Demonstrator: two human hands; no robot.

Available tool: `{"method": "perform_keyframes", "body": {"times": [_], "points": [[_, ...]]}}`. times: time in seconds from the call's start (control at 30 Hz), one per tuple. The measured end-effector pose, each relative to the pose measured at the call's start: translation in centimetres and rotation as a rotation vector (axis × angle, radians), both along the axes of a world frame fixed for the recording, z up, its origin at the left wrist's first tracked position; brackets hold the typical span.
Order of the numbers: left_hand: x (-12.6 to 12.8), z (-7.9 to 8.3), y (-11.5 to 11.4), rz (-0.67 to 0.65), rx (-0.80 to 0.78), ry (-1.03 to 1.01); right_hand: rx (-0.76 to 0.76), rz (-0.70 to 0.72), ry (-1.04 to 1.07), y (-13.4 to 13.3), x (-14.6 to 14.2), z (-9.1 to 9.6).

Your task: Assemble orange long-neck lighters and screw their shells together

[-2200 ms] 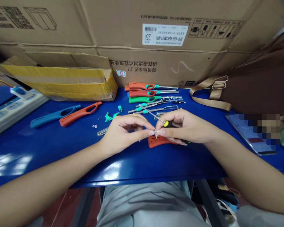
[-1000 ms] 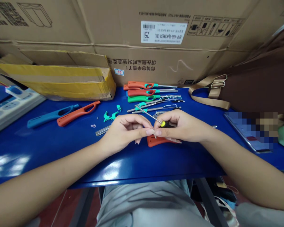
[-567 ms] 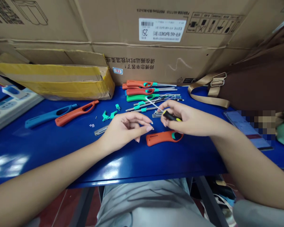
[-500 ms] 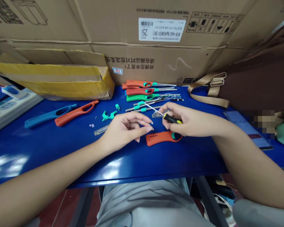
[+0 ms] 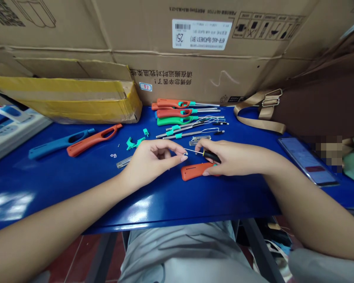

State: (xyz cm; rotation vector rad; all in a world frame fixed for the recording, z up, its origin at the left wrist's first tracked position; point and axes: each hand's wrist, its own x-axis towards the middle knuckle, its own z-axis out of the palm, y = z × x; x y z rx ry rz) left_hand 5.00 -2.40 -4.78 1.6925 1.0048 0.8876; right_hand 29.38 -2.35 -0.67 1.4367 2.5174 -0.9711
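My right hand (image 5: 234, 157) grips a small screwdriver (image 5: 210, 155) with a black handle, its thin shaft pointing left toward my left fingertips. My left hand (image 5: 153, 159) is pinched at thumb and forefinger, right at the shaft's tip; what it holds is too small to name. An orange lighter shell (image 5: 194, 171) lies on the blue table (image 5: 76, 184) just below both hands, partly under my right fingers.
Orange and green lighters (image 5: 177, 112) and metal tubes (image 5: 191, 131) lie behind my hands. A blue shell (image 5: 57, 143) and an orange shell (image 5: 93, 139) lie at left, with small teal parts (image 5: 134, 142). Cardboard boxes (image 5: 194, 59), a power strip (image 5: 8, 125), a phone (image 5: 308, 161) and a brown bag (image 5: 318, 102) surround the table.
My hands parted, the right lifting the screwdriver up and back, uncovering the orange shell. Now the right hand has come down again, the shaft level and pointing at my left fingertips.
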Motion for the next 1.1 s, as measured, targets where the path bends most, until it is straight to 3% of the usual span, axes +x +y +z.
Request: {"method": "perform_keyframes", "body": {"times": [0.27, 0.57, 0.77, 0.9, 1.1], "points": [[0.0, -0.3, 0.2, -0.009, -0.008, 0.045, 0.031, -0.009, 0.090, 0.1, -0.5, -0.6], [-0.1, -0.7, 0.2, -0.033, 0.026, 0.116, 0.288, -0.161, 0.379, 0.7, 0.9, -0.2], [-0.1, -0.8, 0.2, -0.040, 0.118, 0.170, 0.201, -0.178, 0.524, 0.5, 0.9, 0.2], [-0.2, -0.9, 0.3, -0.023, 0.180, 0.185, 0.134, -0.309, 0.739, 0.5, 0.2, -0.4], [-0.2, -0.9, 0.2, -0.036, 0.232, 0.203, 0.204, -0.494, 0.971, 0.8, -0.3, 0.2]]}}
